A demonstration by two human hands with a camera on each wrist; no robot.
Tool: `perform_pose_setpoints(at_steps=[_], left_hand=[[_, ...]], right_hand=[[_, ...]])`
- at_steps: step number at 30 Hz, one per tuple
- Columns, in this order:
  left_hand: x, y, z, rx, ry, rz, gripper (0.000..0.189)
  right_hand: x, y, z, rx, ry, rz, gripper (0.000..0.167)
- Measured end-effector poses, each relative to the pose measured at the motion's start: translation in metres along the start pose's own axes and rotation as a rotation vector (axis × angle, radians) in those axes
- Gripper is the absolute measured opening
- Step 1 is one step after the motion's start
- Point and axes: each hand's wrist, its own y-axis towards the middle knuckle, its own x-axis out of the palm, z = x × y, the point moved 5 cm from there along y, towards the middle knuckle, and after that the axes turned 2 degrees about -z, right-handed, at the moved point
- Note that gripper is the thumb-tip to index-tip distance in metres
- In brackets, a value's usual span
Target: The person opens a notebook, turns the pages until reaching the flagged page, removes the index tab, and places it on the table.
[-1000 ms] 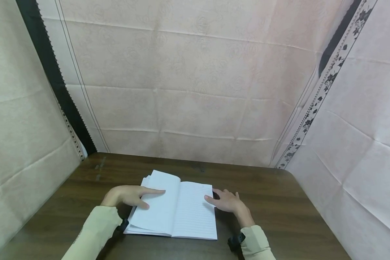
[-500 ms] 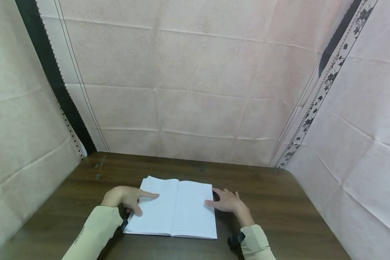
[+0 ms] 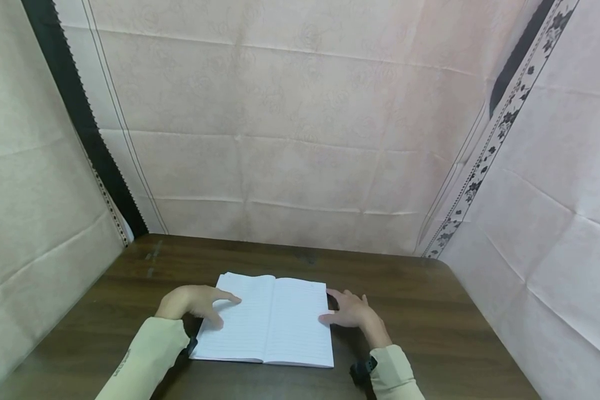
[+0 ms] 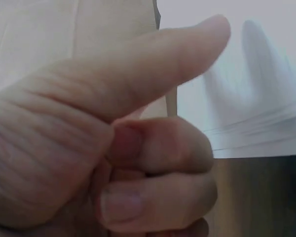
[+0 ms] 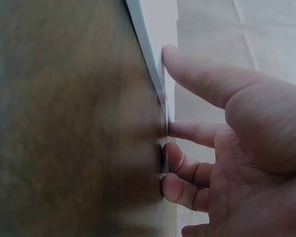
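Note:
An open notebook (image 3: pixel 297 319) with lined white pages lies on the table. My left hand (image 3: pixel 195 303) is over its left page, index finger and thumb extended. In the left wrist view the thumb (image 4: pixel 187 54) reaches over the paper while other fingers (image 4: pixel 163 148) curl below, with nothing visible in them. At the right edge is my right hand (image 3: pixel 349 310), its thumb lying on the page margin. The right wrist view shows that thumb (image 5: pixel 192 69) against the paper and the other fingers (image 5: pixel 187 131), loosely extended, along the page edges (image 5: pixel 160 94).
The brown wooden table (image 3: pixel 405 294) extends around the notebook on all sides. Pale cloth (image 3: pixel 305 139) hangs behind it, with further cloth panels at left and right. Dark wrist-worn devices (image 3: pixel 364 369) sit at both wrists.
The loose left leaf, raised a second ago, now lies flat and shows ruled lines. My left hand has drawn slightly left. My right thumb has shifted a little toward the page's outer edge.

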Motion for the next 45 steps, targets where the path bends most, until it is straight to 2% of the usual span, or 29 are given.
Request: perform_pose_setpoints(at_steps=[6,16,24,31,36,40,45], left_hand=[[0.004,0.001,0.01,0.05,0.023,-0.012,0.055],[0.019,0.004,0.043,0.166,0.132,-0.019,0.055],[0.036,0.01,0.067,0.347,0.177,-0.05,0.055],[0.049,0.015,0.082,0.433,0.209,-0.041,0.049],[0.056,0.018,0.094,0.5,0.243,-0.028,0.055],[0.062,0.021,0.1,0.52,0.305,0.0,0.061],[0.066,0.023,0.105,0.515,0.365,0.035,0.066]], right_hand=[[-0.001,-0.002,0.0,-0.02,0.009,-0.015,0.08],[0.0,-0.003,0.002,-0.026,0.047,-0.024,0.079],[-0.004,-0.005,-0.001,-0.055,0.044,-0.041,0.074],[-0.004,-0.006,-0.002,-0.068,0.038,-0.046,0.072],[-0.003,-0.003,-0.001,-0.055,0.046,-0.04,0.072],[-0.002,-0.002,0.0,-0.049,0.03,-0.031,0.073],[-0.002,-0.002,0.0,-0.042,0.026,-0.017,0.073]])
